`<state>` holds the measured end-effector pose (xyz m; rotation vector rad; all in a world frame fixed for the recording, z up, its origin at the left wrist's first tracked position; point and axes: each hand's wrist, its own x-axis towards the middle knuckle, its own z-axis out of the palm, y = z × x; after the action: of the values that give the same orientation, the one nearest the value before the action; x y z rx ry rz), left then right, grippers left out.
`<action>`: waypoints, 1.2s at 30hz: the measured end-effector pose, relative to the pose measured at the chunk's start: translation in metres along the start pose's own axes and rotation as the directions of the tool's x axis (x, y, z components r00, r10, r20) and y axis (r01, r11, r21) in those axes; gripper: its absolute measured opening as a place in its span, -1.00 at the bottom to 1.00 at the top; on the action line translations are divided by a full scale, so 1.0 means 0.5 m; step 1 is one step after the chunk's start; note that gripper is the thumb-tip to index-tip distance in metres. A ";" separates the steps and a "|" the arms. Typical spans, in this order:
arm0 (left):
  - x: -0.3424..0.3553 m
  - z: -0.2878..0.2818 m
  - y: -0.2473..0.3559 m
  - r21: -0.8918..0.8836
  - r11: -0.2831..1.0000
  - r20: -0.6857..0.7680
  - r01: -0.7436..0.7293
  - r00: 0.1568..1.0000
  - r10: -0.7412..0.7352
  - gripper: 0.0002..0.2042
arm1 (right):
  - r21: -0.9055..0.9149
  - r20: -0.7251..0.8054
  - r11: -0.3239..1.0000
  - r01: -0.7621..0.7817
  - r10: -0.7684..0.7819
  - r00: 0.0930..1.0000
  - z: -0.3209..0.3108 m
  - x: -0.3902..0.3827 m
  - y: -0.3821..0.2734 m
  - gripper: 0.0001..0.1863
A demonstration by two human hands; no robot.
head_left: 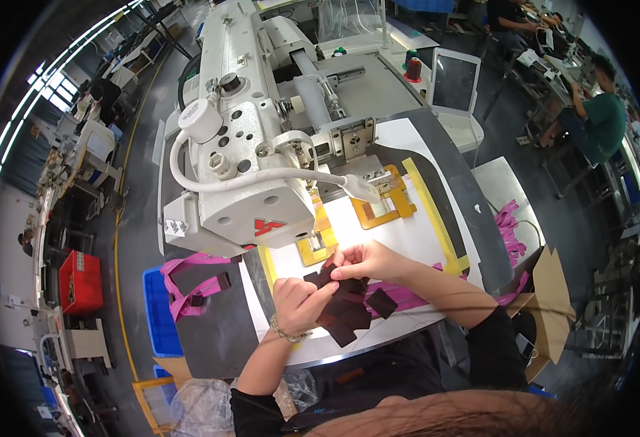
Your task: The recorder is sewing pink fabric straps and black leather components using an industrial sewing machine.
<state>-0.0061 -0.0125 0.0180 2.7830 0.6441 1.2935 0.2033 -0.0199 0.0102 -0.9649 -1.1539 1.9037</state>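
Observation:
Both my hands meet over the white work plate (283, 264) of a large sewing machine (262, 211). My left hand (296, 304), with a bracelet at the wrist, is closed, thumb and finger pinching a small dark patch (318, 277). From the other side my right hand (364, 262) is closed on the same patch. Beneath them lies a loose pile of dark brown patches (349, 315), with one patch (382, 304) apart on the right. Pink straps (404, 297) run under my right forearm. Ahead of my hands are yellow clamp frames (318, 247) under the machine head.
More pink straps (189, 284) hang at the left over a blue bin (161, 313). Further pink straps (508, 233) lie on a side surface at the right, above an open cardboard box (551, 313). Thread cones (412, 69) and a screen (455, 81) stand behind. Other people work far right.

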 end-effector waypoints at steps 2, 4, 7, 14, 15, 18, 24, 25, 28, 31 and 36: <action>0.003 0.004 0.003 -0.117 0.984 -0.004 0.133 0.991 -0.135 -0.75 | -0.014 -0.154 0.995 0.101 -0.102 0.983 0.007 -0.013 -0.017 -0.90; 0.000 0.009 0.013 -0.408 0.823 0.026 0.394 0.907 -0.421 -0.68 | 0.002 -0.185 0.987 0.163 -0.159 0.970 0.012 -0.023 -0.015 -0.93; 0.000 0.013 0.027 -0.657 0.417 0.182 0.628 0.668 -0.721 -0.64 | -0.130 -0.188 0.948 0.292 -0.313 0.931 0.020 -0.027 -0.004 -0.90; -0.007 -0.005 -0.024 -0.319 0.905 0.141 0.282 0.958 -0.249 -0.77 | 0.191 -0.108 0.961 0.200 -0.182 0.977 0.019 -0.017 -0.001 -0.77; -0.006 -0.005 -0.021 -0.315 0.905 0.141 0.285 0.957 -0.253 -0.77 | 0.193 -0.104 0.961 0.198 -0.180 0.978 0.014 -0.013 0.000 -0.77; 0.007 0.000 -0.014 -0.367 0.913 0.077 0.177 0.984 -0.160 -0.76 | -0.014 0.048 0.999 0.052 -0.052 0.998 -0.001 -0.009 0.008 -0.87; 0.013 0.005 -0.002 -0.453 0.846 0.127 0.280 0.960 -0.250 -0.77 | -0.046 -0.054 0.974 0.220 -0.223 0.973 0.010 -0.019 0.020 -0.90; 0.009 0.007 -0.001 -0.494 0.798 0.143 0.346 0.937 -0.318 -0.79 | -0.044 -0.052 0.975 0.220 -0.222 0.974 0.017 -0.023 0.014 -0.90; -0.005 0.020 0.005 -0.622 0.597 0.232 0.507 0.848 -0.477 -0.84 | -0.509 -0.136 0.796 0.327 -0.450 0.883 0.029 -0.028 0.006 -0.93; -0.006 0.030 0.010 -0.730 0.297 0.355 0.615 0.713 -0.604 -0.90 | -0.700 -0.104 0.570 0.430 -0.678 0.728 0.031 -0.018 0.021 -0.90; -0.005 0.030 0.007 -0.717 0.050 0.492 0.695 0.556 -0.671 -0.95 | -0.834 0.007 0.357 0.421 -0.756 0.655 0.024 -0.014 0.033 -0.87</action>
<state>0.0045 -0.0142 0.0069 1.2508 0.8181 0.8876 0.1935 -0.0364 0.0004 -1.0465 -1.8160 0.4775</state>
